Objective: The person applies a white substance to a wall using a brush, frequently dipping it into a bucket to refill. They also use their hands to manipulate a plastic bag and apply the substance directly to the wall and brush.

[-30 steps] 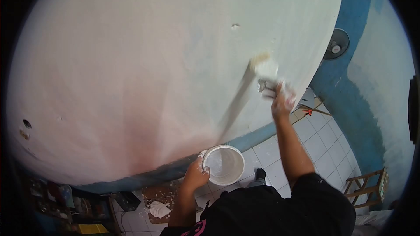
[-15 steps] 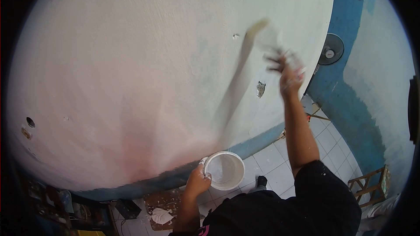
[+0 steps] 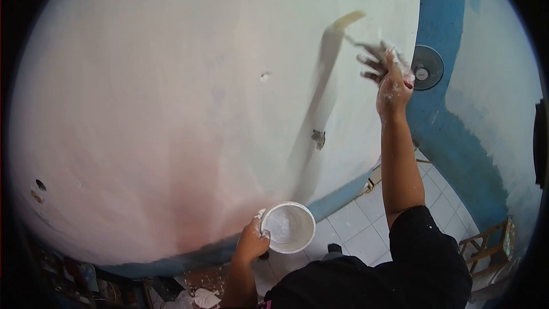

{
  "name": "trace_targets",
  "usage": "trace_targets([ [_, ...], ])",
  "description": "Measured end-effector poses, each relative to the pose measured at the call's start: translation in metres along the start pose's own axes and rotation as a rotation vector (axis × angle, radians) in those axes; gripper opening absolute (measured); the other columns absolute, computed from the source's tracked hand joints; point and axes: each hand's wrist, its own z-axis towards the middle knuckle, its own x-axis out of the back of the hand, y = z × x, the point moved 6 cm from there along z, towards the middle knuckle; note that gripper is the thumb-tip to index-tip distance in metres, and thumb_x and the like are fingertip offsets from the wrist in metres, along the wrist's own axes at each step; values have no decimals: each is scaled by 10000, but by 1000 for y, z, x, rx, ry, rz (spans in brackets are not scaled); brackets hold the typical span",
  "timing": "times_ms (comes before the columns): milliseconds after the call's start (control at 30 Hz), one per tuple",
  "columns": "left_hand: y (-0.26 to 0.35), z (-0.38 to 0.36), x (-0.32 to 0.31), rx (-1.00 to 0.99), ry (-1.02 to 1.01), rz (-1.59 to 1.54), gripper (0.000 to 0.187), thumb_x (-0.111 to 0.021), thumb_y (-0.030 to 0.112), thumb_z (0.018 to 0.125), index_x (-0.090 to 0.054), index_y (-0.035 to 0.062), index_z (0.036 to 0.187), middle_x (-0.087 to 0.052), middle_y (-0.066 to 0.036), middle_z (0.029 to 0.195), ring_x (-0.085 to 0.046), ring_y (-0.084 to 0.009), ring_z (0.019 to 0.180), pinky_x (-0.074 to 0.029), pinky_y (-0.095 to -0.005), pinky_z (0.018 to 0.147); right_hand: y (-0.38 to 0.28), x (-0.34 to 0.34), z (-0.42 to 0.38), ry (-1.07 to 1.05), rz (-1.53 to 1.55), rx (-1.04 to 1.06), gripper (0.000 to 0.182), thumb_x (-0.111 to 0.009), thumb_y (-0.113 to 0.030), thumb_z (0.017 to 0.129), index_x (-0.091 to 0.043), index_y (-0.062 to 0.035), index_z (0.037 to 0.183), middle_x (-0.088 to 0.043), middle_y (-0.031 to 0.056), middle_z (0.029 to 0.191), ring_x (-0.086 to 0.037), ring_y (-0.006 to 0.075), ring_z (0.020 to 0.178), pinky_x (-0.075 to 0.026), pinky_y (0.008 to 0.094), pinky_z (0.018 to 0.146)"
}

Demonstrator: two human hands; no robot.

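Note:
My left hand (image 3: 253,239) grips the rim of a white bucket (image 3: 304,223) at its left side. White paint coats the inside of the bucket, and its level is hard to judge. My right hand (image 3: 393,80), spattered with white, is raised near the right end of the wall and closed around the handle of a paint roller (image 3: 349,20). The roller's pale yellow sleeve is at the wall (image 3: 171,63), its thin frame running down to my hand. Most of the handle is hidden by my fingers.
A grey fan (image 3: 427,67) is at the blue wall on the right. A wooden stool (image 3: 486,249) stands lower right on white tiles (image 3: 369,240). A broken hole (image 3: 318,138) marks the painted wall. Shelves with clutter and a white cloth (image 3: 206,298) are lower left.
My right hand and the roller have moved up and slightly right. The bucket has shifted a little left in view, still in my left hand. The camera view has turned slightly.

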Motion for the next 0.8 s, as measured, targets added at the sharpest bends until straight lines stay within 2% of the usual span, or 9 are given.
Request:
trace_targets([
  [133,16,23,-22,-23,-9,-90,439,-505,3,725,-475,-39,1161,-604,-235,964,-594,-347,947,-443,-356,834,42,33,12,-251,-215,116,259,-510,-184,904,-566,43,1014,-652,159,901,-657,220,733,-496,274,560],
  [200,29,32,-37,-56,-39,-115,399,-509,9,722,-498,-36,1118,-607,-232,926,-599,-356,911,-451,-373,807,105,77,-36,-305,152,30,229,-552,-150,856,-550,22,1008,-648,163,947,-659,208,753,-494,251,536],
  [300,33,40,-51,-112,-48,-27,350,-521,21,715,-519,-32,1061,-599,-242,881,-594,-381,867,-457,-397,773,97,102,-104,-354,-330,-286,140,-559,-94,818,-614,21,875,-652,109,808,-647,165,731,-508,262,556],
  [400,62,51,-55,-30,-70,138,319,-533,30,699,-523,-33,1012,-580,-266,856,-563,-426,844,-454,-421,748,95,118,-94,-526,-383,-176,155,-561,-83,820,-608,59,859,-640,102,739,-640,150,658,-508,238,536],
  [467,71,55,-73,19,-92,128,317,-529,26,702,-521,-34,1014,-580,-266,860,-563,-427,850,-452,-427,754,55,111,-48,-656,-436,-62,142,-559,-54,813,-611,70,857,-638,103,725,-632,137,649,-508,239,547],
  [533,80,66,-82,11,-82,139,318,-526,24,707,-520,-34,1020,-583,-264,871,-565,-425,858,-451,-429,765,4,84,3,-731,-577,335,108,-545,13,801,-611,97,793,-645,137,742,-627,140,643,-514,238,585],
  [567,86,67,-85,-14,-68,156,320,-525,24,710,-519,-34,1025,-585,-263,879,-567,-422,865,-451,-427,772,-17,77,29,-686,-543,464,99,-612,-4,712,-649,12,803,-656,144,765,-652,235,637,-521,285,639],
  [633,99,76,-93,-10,-53,154,334,-523,24,715,-517,-33,1045,-588,-261,902,-569,-417,882,-449,-423,792,-64,54,66,-578,-702,818,115,-573,48,766,-621,80,866,-643,130,699,-634,161,573,-523,232,567],
  [800,132,81,-100,58,-28,150,410,-522,23,720,-497,-34,1125,-582,-268,989,-558,-407,949,-435,-410,855,-77,47,74,-688,-714,1062,265,-647,15,651,-626,28,915,-605,96,628,-604,172,505,-491,272,456],
])
